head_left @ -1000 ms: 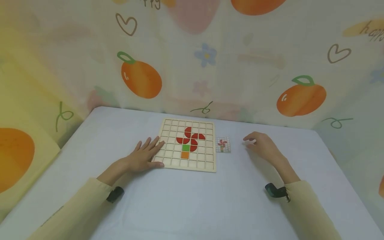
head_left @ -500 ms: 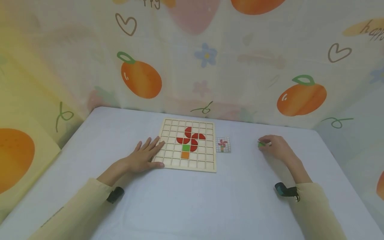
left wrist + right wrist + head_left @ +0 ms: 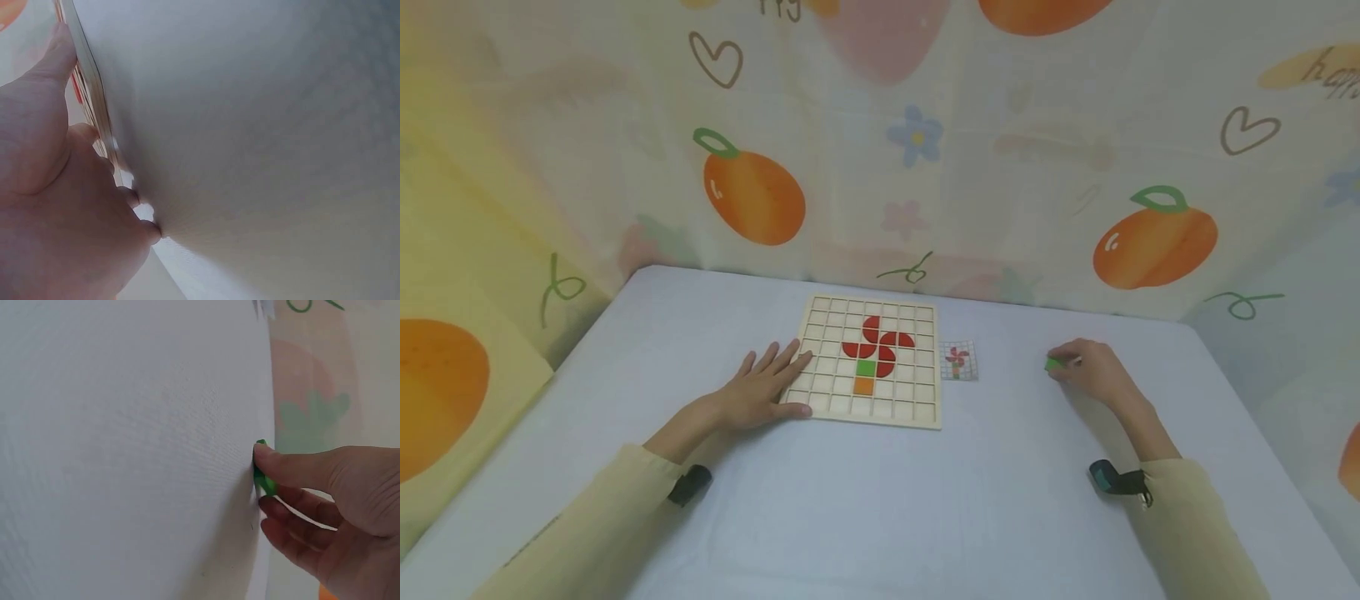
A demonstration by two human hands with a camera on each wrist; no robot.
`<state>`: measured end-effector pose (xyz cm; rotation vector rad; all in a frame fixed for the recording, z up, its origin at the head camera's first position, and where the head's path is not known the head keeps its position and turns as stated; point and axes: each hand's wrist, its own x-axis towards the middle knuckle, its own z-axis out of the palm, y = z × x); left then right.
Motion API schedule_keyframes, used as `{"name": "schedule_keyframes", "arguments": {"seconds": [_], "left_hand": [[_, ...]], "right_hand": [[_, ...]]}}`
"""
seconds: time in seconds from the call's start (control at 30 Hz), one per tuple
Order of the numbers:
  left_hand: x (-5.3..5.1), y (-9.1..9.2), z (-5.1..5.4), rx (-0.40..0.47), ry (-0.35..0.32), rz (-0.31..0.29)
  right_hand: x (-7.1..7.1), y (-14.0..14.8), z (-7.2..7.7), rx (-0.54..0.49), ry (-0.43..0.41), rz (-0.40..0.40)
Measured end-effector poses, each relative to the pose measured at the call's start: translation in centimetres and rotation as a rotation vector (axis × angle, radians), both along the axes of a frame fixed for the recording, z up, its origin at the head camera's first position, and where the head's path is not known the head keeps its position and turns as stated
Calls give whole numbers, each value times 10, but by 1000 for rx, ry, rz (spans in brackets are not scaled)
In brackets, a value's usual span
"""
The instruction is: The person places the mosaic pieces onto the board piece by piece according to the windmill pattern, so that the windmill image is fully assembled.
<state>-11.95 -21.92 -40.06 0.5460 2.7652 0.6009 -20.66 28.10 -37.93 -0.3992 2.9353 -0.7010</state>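
Note:
A wooden grid board [image 3: 835, 406] lies on the white table, holding a pinwheel shape of red rounded pieces [image 3: 887, 361] with a green square [image 3: 866, 367] and an orange square [image 3: 863, 386] below it. My left hand [image 3: 752, 396] rests with spread, straight fingers on the board's left edge. To the right, above the tabletop or on it, my right hand [image 3: 1093, 371] pinches a small green tile [image 3: 1052, 364] between thumb and fingers. In the right wrist view that green tile [image 3: 262, 478] sits at the fingertips, close to the table surface; whether it touches is hard to tell.
A small picture card [image 3: 958, 361] with a printed pinwheel on a grid lies against the board's right side. The white table [image 3: 880, 517] ends at a fruit-patterned curtain [image 3: 985, 192] behind it. Dark wrist cameras [image 3: 689, 486] sit at both cuffs.
My right hand has moved to the right, away from the card, and the green tile now shows between its fingers. My left hand and the board stay in place.

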Motion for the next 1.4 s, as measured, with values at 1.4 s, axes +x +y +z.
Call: {"name": "schedule_keyframes", "arguments": {"seconds": [1.4], "left_hand": [[-1, 4, 3, -6, -4, -1]], "right_hand": [[14, -70, 13, -181, 147, 173]]}}
